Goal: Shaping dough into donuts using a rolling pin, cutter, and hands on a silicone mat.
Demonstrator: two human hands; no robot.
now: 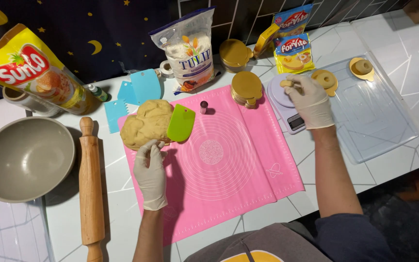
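While you look down from the head camera, your left hand [150,175] sits at about 8 o'clock on the pink silicone mat [229,170], gloved, fingertips pinched narrow on the near edge of the dough lump [146,123]. The dough lies at the mat's 10 o'clock corner, with a green scraper [181,122] leaning on its right side, touching it.

Your right hand [311,101], gloved too, is at 2 o'clock over the kitchen scale [289,104], just off the mat's right edge. Its fingers curl around a small dough piece [287,83], held at the scale's platform; you can't tell if the piece touches the platform.

Just right of that hand, a clear tray [374,121] carries two gold boards with ring-shaped dough [363,67] on them. A stack of gold boards [246,88] rests on the mat's top edge at 12 o'clock, with a small metal cutter [203,106] near it.

At 9 o'clock, off the mat: wooden rolling pin [90,184], then grey bowl [24,158] further left. Blue scrapers [134,94] lie at 11 o'clock, and a flour bag [190,51] stands behind them.
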